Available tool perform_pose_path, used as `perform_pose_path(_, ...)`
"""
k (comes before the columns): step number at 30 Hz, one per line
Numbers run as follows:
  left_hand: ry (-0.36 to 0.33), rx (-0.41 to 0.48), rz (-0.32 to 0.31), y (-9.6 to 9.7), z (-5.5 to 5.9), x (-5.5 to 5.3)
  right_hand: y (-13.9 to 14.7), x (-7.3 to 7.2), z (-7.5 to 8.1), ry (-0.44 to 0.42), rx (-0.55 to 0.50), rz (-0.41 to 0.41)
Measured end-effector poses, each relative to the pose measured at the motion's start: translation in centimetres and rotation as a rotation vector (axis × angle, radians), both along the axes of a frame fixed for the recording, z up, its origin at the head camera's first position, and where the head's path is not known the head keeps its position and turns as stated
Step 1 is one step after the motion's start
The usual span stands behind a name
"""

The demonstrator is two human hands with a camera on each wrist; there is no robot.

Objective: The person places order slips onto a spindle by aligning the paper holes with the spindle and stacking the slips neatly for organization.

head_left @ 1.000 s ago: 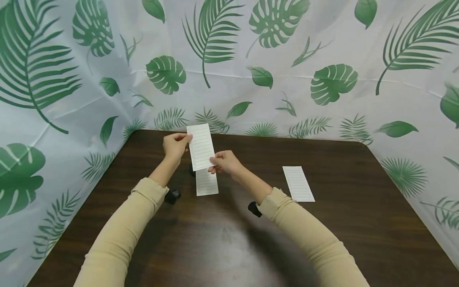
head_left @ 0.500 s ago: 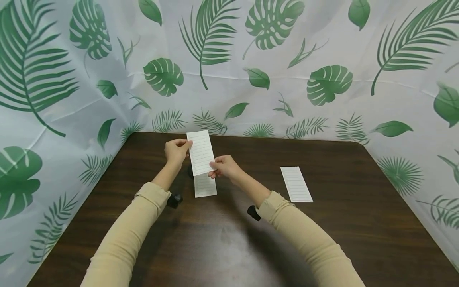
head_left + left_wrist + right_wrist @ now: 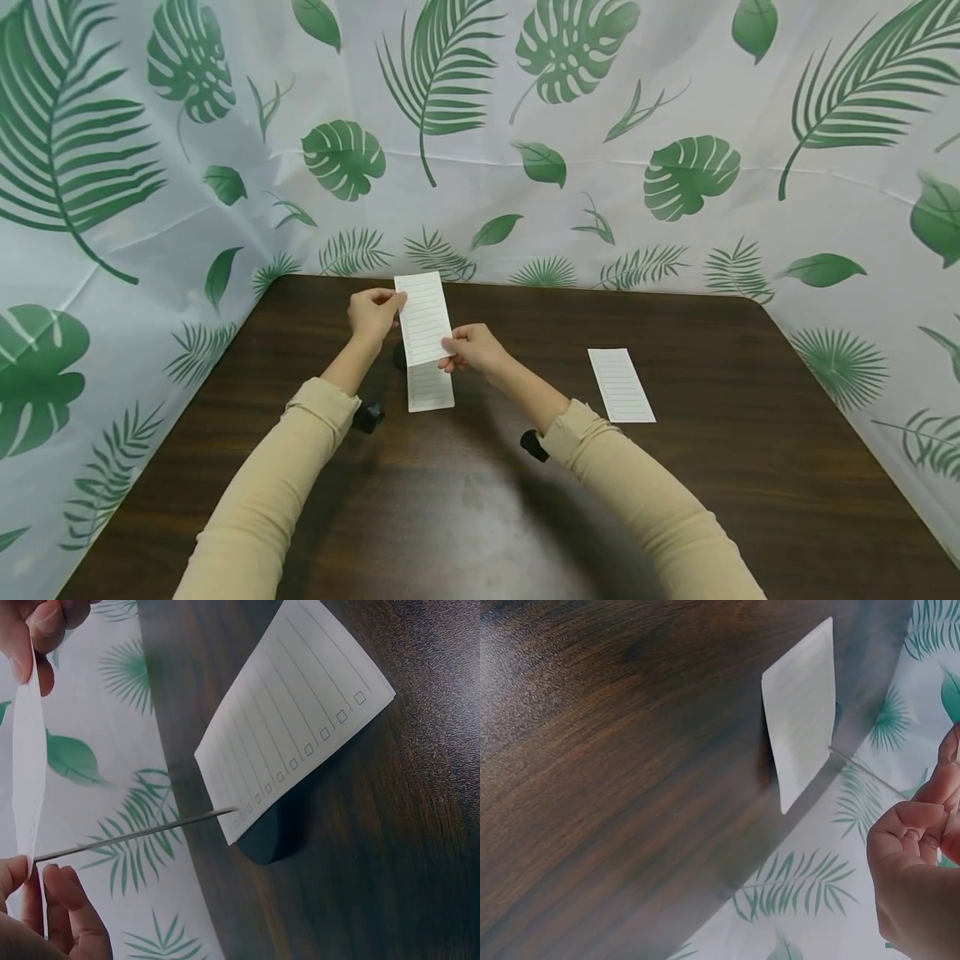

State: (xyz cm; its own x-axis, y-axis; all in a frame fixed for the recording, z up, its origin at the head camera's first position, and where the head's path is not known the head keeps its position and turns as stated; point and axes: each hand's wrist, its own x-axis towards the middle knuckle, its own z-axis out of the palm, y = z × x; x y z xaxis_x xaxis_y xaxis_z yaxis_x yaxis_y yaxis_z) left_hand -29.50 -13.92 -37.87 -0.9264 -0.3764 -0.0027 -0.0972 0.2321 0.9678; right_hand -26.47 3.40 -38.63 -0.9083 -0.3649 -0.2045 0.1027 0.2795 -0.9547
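Note:
A white lined paper slip point(image 3: 422, 318) is held up between both hands, tilted. My left hand point(image 3: 371, 315) pinches its left edge; my right hand point(image 3: 476, 347) pinches its lower right corner. Under it, more lined paper with checkboxes point(image 3: 289, 720) is stuck on a paper spike, whose thin metal rod point(image 3: 142, 835) rises from a dark round base point(image 3: 262, 844). In the left wrist view the rod's upper end meets the held slip by the fingers; I cannot tell whether it pierces it. The right wrist view shows the spiked paper point(image 3: 802, 712) from behind.
Another lined slip point(image 3: 622, 385) lies flat on the dark wooden table point(image 3: 465, 500) to the right. A white curtain with green leaves point(image 3: 480, 200) stands along the back and sides. Dark wrist devices point(image 3: 367, 417) hang below the sleeves.
Both hands have lowered the slip a little over the spike, then held nearly still. Their grips on it look the same. The view has shifted slightly.

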Motion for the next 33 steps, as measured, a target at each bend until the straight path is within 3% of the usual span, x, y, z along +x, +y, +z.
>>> perform_pose_path(3,-0.018,0.004,-0.010,-0.1,0.0,-0.1,0.0,-0.1,0.0,0.005,0.002,0.006)
perform_pose_path(8,-0.054,0.031,-0.100,-0.7,0.4,-0.2,-0.2,-0.1,0.2,0.001,0.011,0.002)
perform_pose_path(14,-0.160,0.090,-0.195,-1.6,0.7,-0.5,-0.3,-0.2,-0.1,-0.006,0.033,-0.002)
perform_pose_path(18,-0.203,0.097,-0.215,-1.7,0.9,-0.7,-0.4,-0.2,-0.5,-0.039,0.065,0.018)
perform_pose_path(23,-0.176,0.052,-0.198,-1.4,0.9,-0.7,-0.5,-0.4,-0.7,-0.055,0.078,0.006)
perform_pose_path(27,-0.159,0.054,-0.174,-1.2,0.1,-0.6,-0.5,-0.5,-1.1,-0.083,0.091,-0.001)
perform_pose_path(33,-0.177,0.070,-0.156,-1.2,-2.4,-0.7,-0.3,-0.4,-2.4,-0.145,0.100,0.020)
